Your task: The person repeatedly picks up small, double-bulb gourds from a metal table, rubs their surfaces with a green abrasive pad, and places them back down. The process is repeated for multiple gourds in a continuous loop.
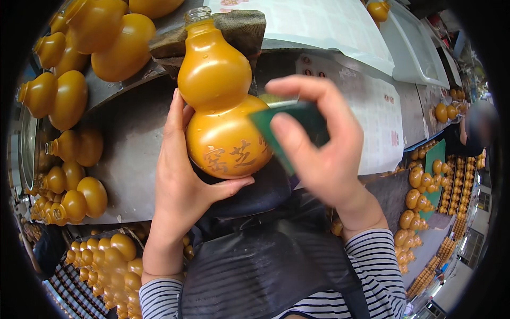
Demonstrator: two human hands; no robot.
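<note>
A glossy amber gourd-shaped bottle [215, 80] leans tilted in front of me, its clear glass neck at the far end by a dark wooden block [247, 29]. Brown characters run across its lower bulb. My left hand [178, 165] is closed around the left and near side of that bulb, thumb along its base. In my right hand [332, 146], a flat dark-green piece, like a scraper [305, 118], is pinched between thumb and fingers. Its edge meets the bulb's right side beside the characters; whether it presses there I cannot tell. The right hand is slightly blurred.
More amber gourd bottles [122, 48] crowd the left of the grey table [130, 154]. White printed sheets [366, 106] lie to the right, near a pale plastic tray [417, 42]. Below the table, racks of bottles [114, 260] stand on both sides. Another person [481, 127] is at far right.
</note>
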